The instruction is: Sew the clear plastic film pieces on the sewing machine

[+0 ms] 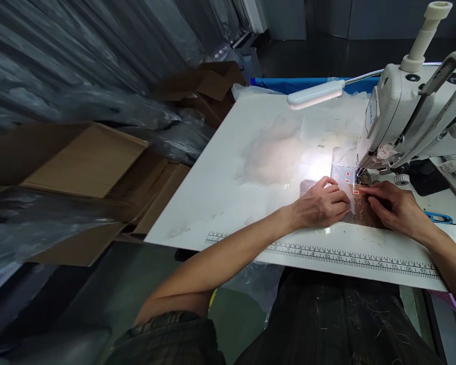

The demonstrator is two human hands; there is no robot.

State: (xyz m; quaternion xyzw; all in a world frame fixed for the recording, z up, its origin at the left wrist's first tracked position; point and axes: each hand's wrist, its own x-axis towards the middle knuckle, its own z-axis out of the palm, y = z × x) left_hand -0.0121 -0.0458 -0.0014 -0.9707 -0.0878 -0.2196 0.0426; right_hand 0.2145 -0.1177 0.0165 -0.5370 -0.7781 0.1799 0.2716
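My left hand [321, 204] rests on the white sewing table [228, 192] with its fingers curled onto a clear plastic piece [345, 195] that carries small red marks. My right hand [393, 208] lies just right of it, fingers pressed down on the same piece and on a brownish patch [365, 213] beneath. Both hands sit right in front of the presser foot [362, 177] of a white sewing machine [410, 111]. The fingertips of both hands nearly meet near the needle.
A white gooseneck lamp [315, 95] shines on the table. A printed ruler [349, 256] runs along the near edge. Blue scissors [439, 218] lie at the right. Cardboard boxes [87, 167] and dark plastic sheeting [79, 56] fill the left side. Pale fluffy material [273, 152] lies mid-table.
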